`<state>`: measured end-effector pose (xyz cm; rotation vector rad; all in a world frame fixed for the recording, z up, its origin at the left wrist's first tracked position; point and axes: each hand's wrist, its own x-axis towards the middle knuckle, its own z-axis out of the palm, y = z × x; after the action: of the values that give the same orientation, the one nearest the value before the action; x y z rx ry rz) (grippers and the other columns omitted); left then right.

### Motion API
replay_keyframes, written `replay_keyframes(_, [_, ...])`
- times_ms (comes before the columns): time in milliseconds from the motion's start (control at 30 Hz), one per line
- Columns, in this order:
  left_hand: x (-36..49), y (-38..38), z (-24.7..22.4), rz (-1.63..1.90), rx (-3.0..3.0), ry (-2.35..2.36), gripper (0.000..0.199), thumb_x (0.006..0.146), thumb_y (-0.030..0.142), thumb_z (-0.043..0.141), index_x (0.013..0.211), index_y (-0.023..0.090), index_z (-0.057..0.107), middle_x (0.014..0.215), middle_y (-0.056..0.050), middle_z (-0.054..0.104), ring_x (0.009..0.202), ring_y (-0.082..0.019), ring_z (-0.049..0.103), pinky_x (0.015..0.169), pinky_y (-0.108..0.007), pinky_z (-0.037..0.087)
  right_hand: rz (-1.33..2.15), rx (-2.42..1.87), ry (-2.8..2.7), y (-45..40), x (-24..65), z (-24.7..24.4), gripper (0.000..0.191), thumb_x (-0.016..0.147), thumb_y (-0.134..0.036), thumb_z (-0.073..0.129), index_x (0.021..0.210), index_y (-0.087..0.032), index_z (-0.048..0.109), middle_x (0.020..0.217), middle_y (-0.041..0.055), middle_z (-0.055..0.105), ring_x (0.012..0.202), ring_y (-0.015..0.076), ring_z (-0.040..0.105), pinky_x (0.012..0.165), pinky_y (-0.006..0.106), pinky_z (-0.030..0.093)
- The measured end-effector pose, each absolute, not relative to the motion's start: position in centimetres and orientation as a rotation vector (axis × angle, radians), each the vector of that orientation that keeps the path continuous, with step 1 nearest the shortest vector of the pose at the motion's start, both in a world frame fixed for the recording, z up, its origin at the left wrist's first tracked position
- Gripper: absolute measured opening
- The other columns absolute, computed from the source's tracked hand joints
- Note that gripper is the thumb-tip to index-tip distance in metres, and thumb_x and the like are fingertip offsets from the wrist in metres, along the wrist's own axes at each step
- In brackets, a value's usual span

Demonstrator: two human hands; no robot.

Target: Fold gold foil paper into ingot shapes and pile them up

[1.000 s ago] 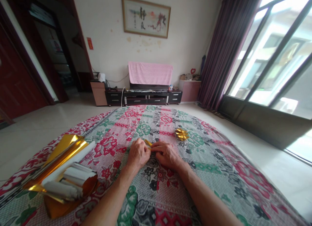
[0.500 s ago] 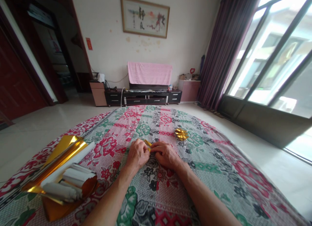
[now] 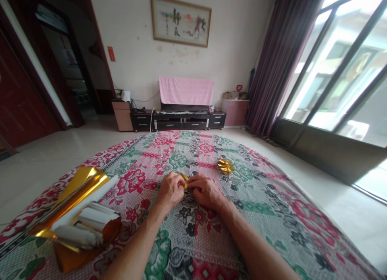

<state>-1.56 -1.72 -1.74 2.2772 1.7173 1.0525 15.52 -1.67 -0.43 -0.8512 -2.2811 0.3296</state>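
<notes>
L hand (image 3: 171, 190) pinching small gold paper (image 3: 184, 177) btwn both hands, nr mid flowery cloth (image 3: 256, 227); R hand (image 3: 207, 190) fingertips at it, can't tell if gripping. Folded gold piece (image 3: 225, 166) beyond R hand; gold sheets (image 3: 81, 197) to L.

Gold piece (image 3: 184, 178) is mostly covered by left hand (image 3: 172, 190) and right hand (image 3: 208, 191); its shape can't be made out. Forearms (image 3: 137, 237) are cut off by bottom edge. Scene behind glass panes (image 3: 350, 74) is blurred.
</notes>
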Motion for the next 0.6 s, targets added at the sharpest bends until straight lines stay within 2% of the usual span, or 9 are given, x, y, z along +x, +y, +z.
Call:
replay_keyframes(200, [-1.60,-1.63,-1.71,1.049,2.249,1.700,0.017,0.063,0.005,0.052,0.070,0.017,0.060,0.079,-0.004,0.056,0.081,-0.017,0.051,0.080,-0.033,0.042,0.281,-0.836,-2.398,-2.11,15.62,0.35,0.047,0.067,-0.005,0.046,0.104,-0.028,0.065,0.102,0.0020,0.059,0.091,0.0153,0.054,0.085,0.029,0.041])
replay_keyframes(367, [-1.72,-1.66,-1.61,1.046,2.248,1.691,0.021,0.064,0.004,0.051,0.076,0.017,0.060,0.081,-0.004,0.057,0.081,-0.017,0.051,0.080,-0.032,0.042,0.250,-0.837,-2.402,-2.02,15.64,0.33,0.043,0.068,-0.007,0.048,0.101,-0.028,0.066,0.102,0.0026,0.058,0.092,0.0159,0.053,0.086,0.032,0.041])
replay_keyframes(600, [-1.80,-1.86,-1.42,1.051,2.254,1.672,0.029,0.063,0.001,0.050,0.084,0.019,0.061,0.083,-0.004,0.057,0.084,-0.017,0.052,0.081,-0.032,0.043,0.289,-0.873,-2.342,-2.05,15.63,0.20,0.040,0.068,-0.008,0.047,0.097,-0.027,0.068,0.099,0.0016,0.062,0.088,0.0147,0.056,0.084,0.028,0.043])
